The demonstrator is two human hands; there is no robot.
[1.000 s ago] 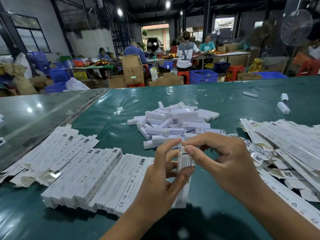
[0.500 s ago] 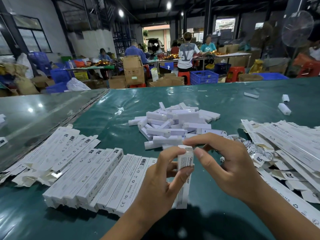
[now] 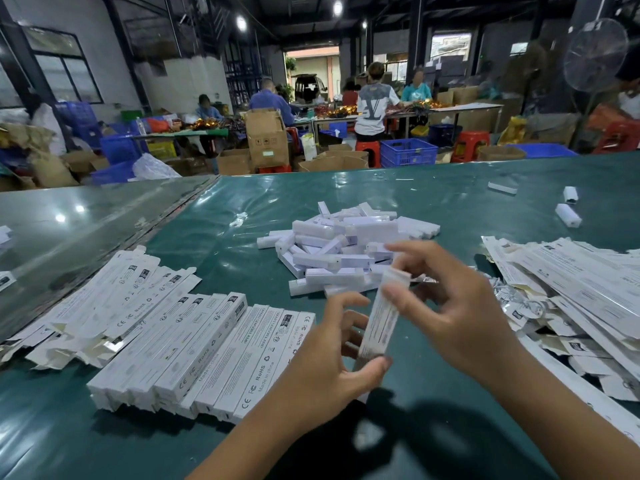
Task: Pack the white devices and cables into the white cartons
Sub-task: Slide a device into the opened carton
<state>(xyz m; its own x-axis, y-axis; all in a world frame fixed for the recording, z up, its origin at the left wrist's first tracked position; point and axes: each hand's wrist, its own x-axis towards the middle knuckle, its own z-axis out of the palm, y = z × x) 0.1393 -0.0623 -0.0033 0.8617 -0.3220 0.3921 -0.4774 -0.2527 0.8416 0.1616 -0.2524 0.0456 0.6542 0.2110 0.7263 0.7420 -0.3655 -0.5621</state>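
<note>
A long white carton (image 3: pixel 379 317) stands tilted between my hands above the green table (image 3: pixel 221 216). My left hand (image 3: pixel 325 365) grips its lower end with thumb and curled fingers. My right hand (image 3: pixel 450 306) pinches its upper end, blurred by motion. Behind them lies a heap of white devices (image 3: pixel 339 247). A row of closed white cartons (image 3: pixel 194 348) lies at the left front. Flat unfolded cartons (image 3: pixel 581 282) are piled at the right, with bagged cables (image 3: pixel 519 303) beside them.
More flat cartons (image 3: pixel 104 296) lie at the far left. Three loose white devices (image 3: pixel 568 214) sit at the back right. Beyond the table are people at work tables, cardboard boxes, blue crates and red stools.
The carton has tilted, its top swung to the right. My right hand moved up and right along its upper end; my left hand slid down to its lower end.
</note>
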